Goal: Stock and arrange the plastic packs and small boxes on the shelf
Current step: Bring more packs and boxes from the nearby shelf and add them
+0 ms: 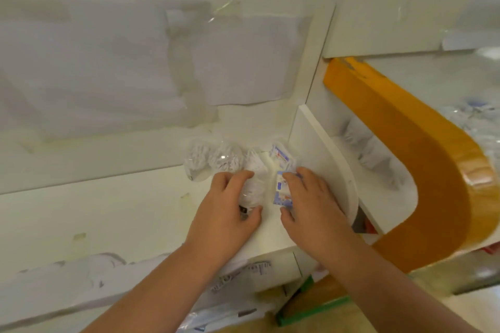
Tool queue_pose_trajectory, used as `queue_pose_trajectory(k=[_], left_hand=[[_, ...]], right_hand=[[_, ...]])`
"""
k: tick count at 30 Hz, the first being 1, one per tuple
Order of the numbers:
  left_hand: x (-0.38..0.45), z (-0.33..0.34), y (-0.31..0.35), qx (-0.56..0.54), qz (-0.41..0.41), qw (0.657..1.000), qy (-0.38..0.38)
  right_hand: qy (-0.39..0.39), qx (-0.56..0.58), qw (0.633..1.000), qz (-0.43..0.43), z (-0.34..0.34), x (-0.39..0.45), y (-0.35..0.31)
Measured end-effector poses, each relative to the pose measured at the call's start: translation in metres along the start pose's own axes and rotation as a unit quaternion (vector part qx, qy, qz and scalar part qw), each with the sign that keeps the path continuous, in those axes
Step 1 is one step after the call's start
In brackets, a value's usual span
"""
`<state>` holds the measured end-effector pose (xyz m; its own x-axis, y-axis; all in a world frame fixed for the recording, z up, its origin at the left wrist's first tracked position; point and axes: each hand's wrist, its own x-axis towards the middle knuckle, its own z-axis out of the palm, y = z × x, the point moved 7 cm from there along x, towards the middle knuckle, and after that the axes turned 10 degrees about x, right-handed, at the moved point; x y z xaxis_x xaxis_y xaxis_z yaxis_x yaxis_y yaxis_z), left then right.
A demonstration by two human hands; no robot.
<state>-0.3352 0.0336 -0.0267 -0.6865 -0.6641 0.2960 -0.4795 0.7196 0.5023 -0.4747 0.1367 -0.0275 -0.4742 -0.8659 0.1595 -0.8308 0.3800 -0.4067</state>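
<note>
Two hands working shelf (121, 211) corner: your left hand (227, 213) gripping crinkly plastic pack (253, 186), light, slippery; right hand (308, 203) pinching small box (282, 192), stiff; be holding edges.

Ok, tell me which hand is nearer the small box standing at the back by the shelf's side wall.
Right. The right hand lies just in front of that box; the left hand is further left, holding a clear pack.

white back panel (135, 62) | orange curved trim (422, 170) | taped paper (243, 67)

Single head-worn view, close above, angled forward and down onto the white shelf (121, 205) corner.
</note>
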Motion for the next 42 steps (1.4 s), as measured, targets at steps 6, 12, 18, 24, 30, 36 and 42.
queue_pose_trajectory(k=[6, 12, 18, 24, 30, 36, 42], left_hand=[[-0.015, -0.037, -0.004, -0.018, 0.023, 0.999, 0.026], [-0.018, -0.059, -0.004, -0.025, 0.047, 0.998, 0.037], [-0.021, -0.057, 0.020, -0.038, 0.084, 0.996, 0.019], [-0.023, -0.038, 0.077, -0.048, 0.148, 0.988, -0.009], [-0.047, -0.024, 0.166, -0.090, 0.246, 0.964, -0.042], [-0.079, 0.009, 0.261, -0.114, 0.325, 0.936, -0.073], [-0.089, 0.070, 0.335, -0.128, 0.279, 0.946, -0.101]], right_hand=[[0.013, -0.092, 0.996, 0.004, -0.002, 0.009, -0.007], [-0.038, 0.011, 0.998, 0.048, 0.011, 0.000, -0.005], [0.042, 0.125, 0.987, 0.088, -0.012, -0.054, 0.000], [0.107, 0.144, 0.971, 0.159, -0.062, -0.132, 0.026], [0.091, 0.153, 0.963, 0.201, -0.104, -0.212, 0.059], [0.164, 0.147, 0.941, 0.256, -0.156, -0.273, 0.127], [0.193, 0.151, 0.933, 0.264, -0.200, -0.320, 0.190]])
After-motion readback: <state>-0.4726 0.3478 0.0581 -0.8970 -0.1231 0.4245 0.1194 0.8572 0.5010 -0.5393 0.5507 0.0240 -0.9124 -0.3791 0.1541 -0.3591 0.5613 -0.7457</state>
